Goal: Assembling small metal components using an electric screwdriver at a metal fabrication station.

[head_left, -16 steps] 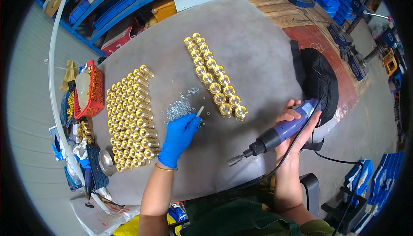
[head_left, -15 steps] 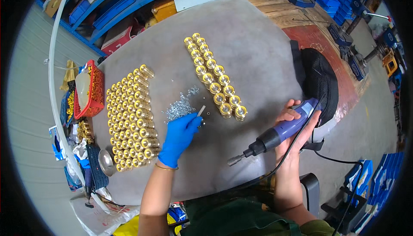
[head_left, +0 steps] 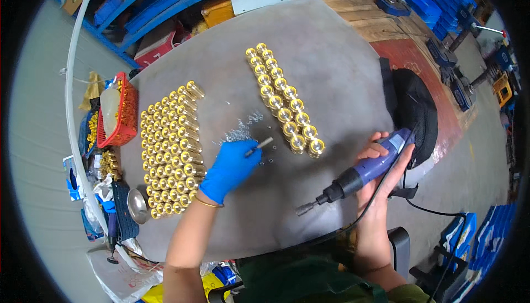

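My left hand [head_left: 229, 167], in a blue glove, is closed on a short grey metal rod [head_left: 260, 146] beside a loose pile of small silver nuts [head_left: 238, 130]. My right hand [head_left: 381, 162], bare, grips a purple and black electric screwdriver [head_left: 367, 169] whose socket bit [head_left: 305, 209] points down to the left, over the table. A double row of brass fittings [head_left: 284, 114] stands upright beyond the hands. To the left, a large block of similar brass fittings [head_left: 170, 154] is set out in rows. The fingers' hold on the rod is partly hidden by the glove.
A red basket [head_left: 122, 109] with brass parts stands at the table's left edge, near a round metal dish [head_left: 137, 206]. A black bag [head_left: 414, 107] lies at the right edge. The screwdriver's black cord [head_left: 359, 220] runs near my right arm.
My left hand has turned, and the rod now points right, toward the double row, instead of upward. The whole view has shifted slightly. My right hand still holds the screwdriver.
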Tool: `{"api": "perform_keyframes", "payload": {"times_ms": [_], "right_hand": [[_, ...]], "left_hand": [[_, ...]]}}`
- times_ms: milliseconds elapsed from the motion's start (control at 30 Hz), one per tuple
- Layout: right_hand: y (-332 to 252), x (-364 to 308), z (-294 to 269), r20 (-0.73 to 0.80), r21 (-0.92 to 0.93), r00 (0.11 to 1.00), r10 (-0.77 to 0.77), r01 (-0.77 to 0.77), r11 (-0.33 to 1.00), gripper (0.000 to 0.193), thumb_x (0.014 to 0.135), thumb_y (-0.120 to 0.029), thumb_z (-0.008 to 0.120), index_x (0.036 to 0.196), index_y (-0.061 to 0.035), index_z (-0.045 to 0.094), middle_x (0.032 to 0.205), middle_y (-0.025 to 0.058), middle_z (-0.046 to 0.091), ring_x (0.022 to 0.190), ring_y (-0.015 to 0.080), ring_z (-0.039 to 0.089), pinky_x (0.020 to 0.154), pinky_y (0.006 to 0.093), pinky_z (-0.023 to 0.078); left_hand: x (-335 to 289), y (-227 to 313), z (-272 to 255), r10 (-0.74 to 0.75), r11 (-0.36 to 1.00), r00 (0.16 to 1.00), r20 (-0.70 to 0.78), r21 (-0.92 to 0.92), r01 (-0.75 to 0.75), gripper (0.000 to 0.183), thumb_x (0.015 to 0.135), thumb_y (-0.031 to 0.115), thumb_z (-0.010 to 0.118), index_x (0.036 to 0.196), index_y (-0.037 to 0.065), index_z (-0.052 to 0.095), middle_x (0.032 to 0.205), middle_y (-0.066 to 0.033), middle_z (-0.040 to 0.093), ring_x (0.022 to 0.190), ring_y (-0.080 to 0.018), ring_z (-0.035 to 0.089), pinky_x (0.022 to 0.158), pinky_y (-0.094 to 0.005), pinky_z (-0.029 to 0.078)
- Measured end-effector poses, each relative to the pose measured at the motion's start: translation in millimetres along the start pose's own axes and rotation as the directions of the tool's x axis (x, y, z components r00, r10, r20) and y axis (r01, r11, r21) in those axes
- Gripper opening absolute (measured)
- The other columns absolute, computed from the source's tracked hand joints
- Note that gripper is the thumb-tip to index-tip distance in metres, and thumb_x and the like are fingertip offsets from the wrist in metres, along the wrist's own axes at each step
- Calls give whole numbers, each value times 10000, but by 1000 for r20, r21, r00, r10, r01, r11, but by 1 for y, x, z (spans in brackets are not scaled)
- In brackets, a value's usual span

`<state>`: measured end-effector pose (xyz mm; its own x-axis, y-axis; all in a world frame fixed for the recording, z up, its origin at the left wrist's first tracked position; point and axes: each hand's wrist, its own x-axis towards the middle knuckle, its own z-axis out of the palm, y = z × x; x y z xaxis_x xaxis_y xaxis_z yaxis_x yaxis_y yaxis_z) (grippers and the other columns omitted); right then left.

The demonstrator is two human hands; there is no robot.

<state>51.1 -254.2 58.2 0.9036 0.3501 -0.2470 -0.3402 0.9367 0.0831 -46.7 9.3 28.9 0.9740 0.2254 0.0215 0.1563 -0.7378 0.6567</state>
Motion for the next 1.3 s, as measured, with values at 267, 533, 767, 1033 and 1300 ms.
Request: {"api": "perform_keyframes", "payload": {"times_ms": [267, 533, 767, 1033, 1300], "right_hand": [[-6, 3, -5, 129, -39, 989, 74, -69, 997, 508, 796, -514, 576, 1016, -60, 518, 938, 103, 570, 665, 124, 503, 653, 272, 461], [4, 17, -7, 136, -65, 987, 82, -73, 995, 518, 809, -523, 554, 1024, -52, 518, 954, 110, 569, 683, 115, 511, 660, 269, 464], [7, 25, -10, 47, -90, 997, 69, -64, 994, 521, 801, -535, 556, 1015, -61, 515, 948, 107, 583, 651, 113, 518, 638, 275, 470], [8, 18, -5, 53, -102, 996, 65, -59, 993, 517, 795, -539, 562, 999, -66, 518, 935, 103, 584, 644, 113, 520, 629, 276, 471], [9, 8, 17, 81, -186, 993, -87, 101, 977, 546, 801, -559, 537, 1041, -70, 513, 990, 91, 586, 601, 113, 520, 587, 256, 470]], "left_hand": [[73, -104, -113, -272, 962, 874, -403, -135, 237, 214, 789, 231, 661, 789, 23, 609, 647, 4, 518, 599, -74, 435, 539, -257, 385], [107, -137, -129, -126, 987, 863, -489, 29, 161, 269, 775, 247, 665, 792, -6, 575, 647, -108, 548, 572, -170, 480, 564, -321, 424], [116, -130, -133, -91, 960, 937, -336, 221, 172, 263, 750, 237, 679, 828, 3, 587, 707, -149, 568, 638, -258, 543, 605, -357, 441], [121, -127, -142, -64, 947, 996, -60, 312, 80, 480, 631, 252, 769, 1034, 40, 619, 812, -145, 629, 748, -266, 599, 719, -343, 475], [52, -57, -93, -224, 962, 966, -133, -191, 196, 353, 741, 211, 690, 1023, 8, 626, 790, -81, 643, 647, -144, 569, 607, -283, 468]]}}
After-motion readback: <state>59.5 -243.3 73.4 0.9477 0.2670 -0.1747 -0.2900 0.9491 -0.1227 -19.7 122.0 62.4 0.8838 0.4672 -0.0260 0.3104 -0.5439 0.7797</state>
